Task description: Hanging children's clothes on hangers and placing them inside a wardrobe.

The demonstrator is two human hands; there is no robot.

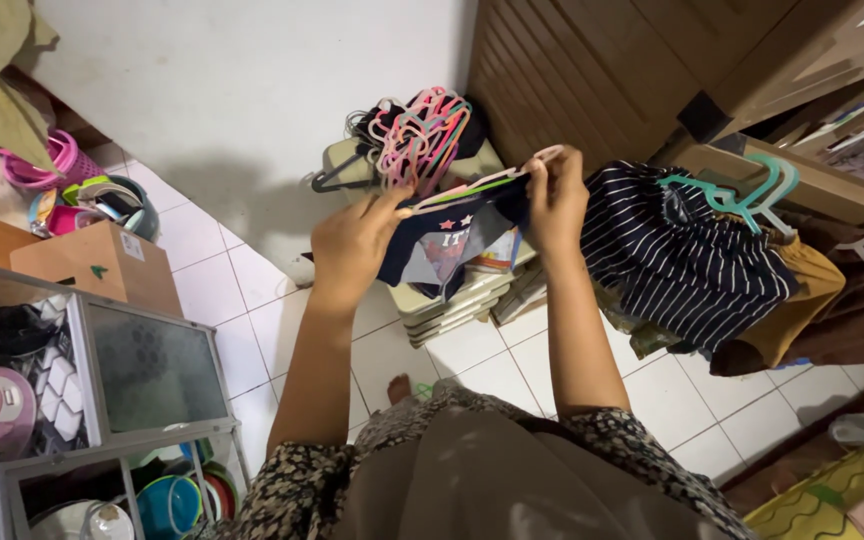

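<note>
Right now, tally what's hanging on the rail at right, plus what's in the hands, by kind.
Dark navy garment with stars, on a pale pink plastic hanger, held by left hand and right hand: 1
Navy white-striped garment: 1
Mustard-brown garment: 1
Teal plastic hangers on the rail: 2, as far as I can tell
Total: 5

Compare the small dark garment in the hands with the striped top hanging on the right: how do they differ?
The small dark garment is navy with stars and a grey panel; the striped top has thin white stripes. The garment is held by both hands; the top hangs untouched on a teal hanger. The top looks larger. Both are dark.
</note>
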